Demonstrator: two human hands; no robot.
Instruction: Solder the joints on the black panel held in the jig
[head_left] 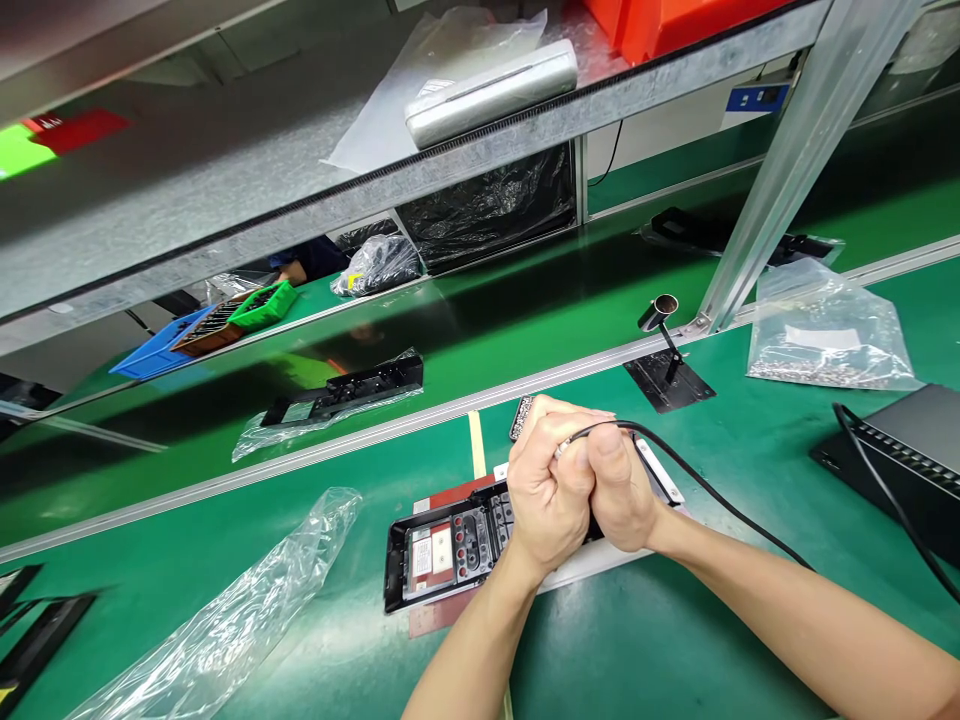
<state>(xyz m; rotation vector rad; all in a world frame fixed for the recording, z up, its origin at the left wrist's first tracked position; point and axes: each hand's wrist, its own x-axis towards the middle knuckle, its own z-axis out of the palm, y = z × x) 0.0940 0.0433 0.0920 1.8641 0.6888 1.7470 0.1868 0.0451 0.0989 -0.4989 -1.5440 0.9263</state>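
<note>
My left hand (551,490) and my right hand (622,485) are pressed together, fingers closed, above a long black plastic housing (395,565). A black cable (705,475) comes out at the top of both fists and runs off to the right. It appears to belong to a corded tool whose body the fingers hide. The housing lies face up on a reddish-brown and white fixture (435,617), with its right part covered by my hands. Just behind the left hand is a small tray of tiny metal parts (520,417).
A metal cup holder (660,312) stands behind the hands. Clear plastic bags lie left (255,610) and right (829,330); a black box (900,460) sits at right. Overhead runs a metal shelf (262,225). Another person's hand (292,272) is near bins (262,307) beyond the conveyor.
</note>
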